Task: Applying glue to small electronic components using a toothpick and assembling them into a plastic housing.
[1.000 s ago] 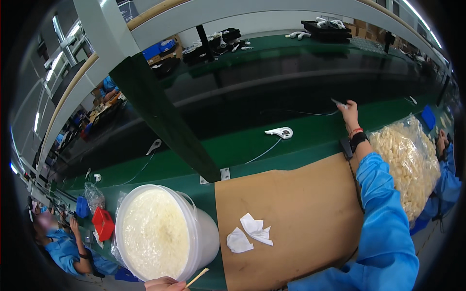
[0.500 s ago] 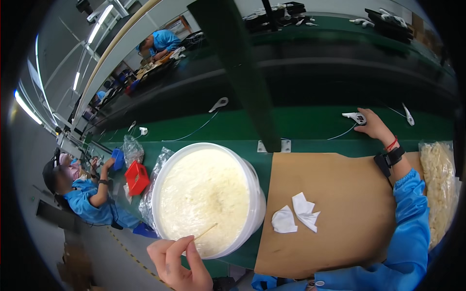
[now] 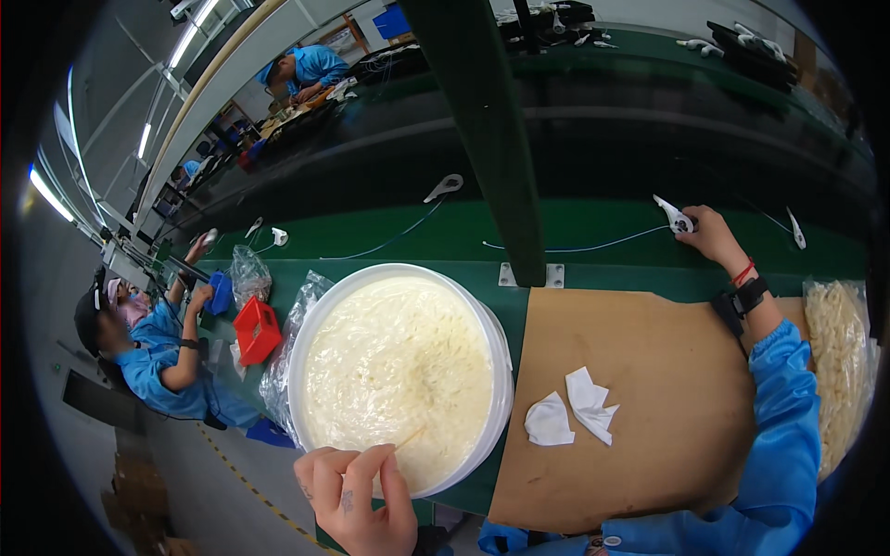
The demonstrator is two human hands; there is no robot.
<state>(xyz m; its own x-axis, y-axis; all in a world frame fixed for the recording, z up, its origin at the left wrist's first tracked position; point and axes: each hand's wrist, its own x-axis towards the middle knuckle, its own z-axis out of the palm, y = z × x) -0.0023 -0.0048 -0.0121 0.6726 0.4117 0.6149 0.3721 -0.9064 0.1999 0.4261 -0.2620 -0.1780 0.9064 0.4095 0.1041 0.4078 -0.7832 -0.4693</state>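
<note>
Setting: factory line, long green counter (image 3: 389, 243).
Tub: large white tub (image 3: 400, 375) of pale strands, on the counter at its near edge.
Left hand (image 3: 357, 496): fingers pinched shut on a thin wooden stick (image 3: 409, 437) over the tub's near rim.
Right hand (image 3: 712, 233): far out on the counter, closed round a small white tool (image 3: 674, 215) on a thin cable.
Nearby: brown cardboard sheet (image 3: 667, 389) with white paper scraps (image 3: 570, 415); bag of pale strands (image 3: 839, 361) at right.

Clear plastic bag (image 3: 839, 366) of pale strands lies at three o'clock on the bench. Crumpled clear bags (image 3: 248, 275) sit at nine o'clock. No labels, signs or screens visible.
</note>
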